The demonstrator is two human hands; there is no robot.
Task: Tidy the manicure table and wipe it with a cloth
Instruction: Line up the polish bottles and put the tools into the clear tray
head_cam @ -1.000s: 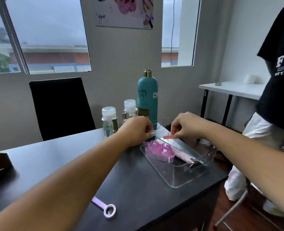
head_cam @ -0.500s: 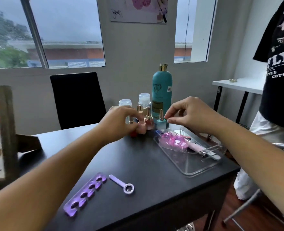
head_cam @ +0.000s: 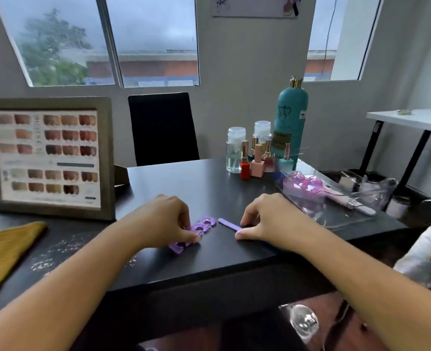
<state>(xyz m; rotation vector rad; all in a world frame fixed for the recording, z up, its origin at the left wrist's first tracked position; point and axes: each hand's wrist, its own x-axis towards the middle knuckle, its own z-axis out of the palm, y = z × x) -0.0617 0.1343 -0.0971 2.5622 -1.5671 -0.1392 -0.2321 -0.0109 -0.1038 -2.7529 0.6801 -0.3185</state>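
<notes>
Across the black manicure table (head_cam: pixel 209 257), the left hand (head_cam: pixel 162 220) pinches the purple foam toe separator (head_cam: pixel 193 234) while the right hand (head_cam: pixel 270 217) closes on the lilac flat-handled tool (head_cam: pixel 228 224), likely bound for the clear acrylic tray (head_cam: pixel 336 219).

Soft grey daylight from windows (head_cam: pixel 108 41) ahead of me, table (head_cam: pixel 209 188) glare below them, pic slightly blurry, edges warped w/ wide-angle.
</notes>
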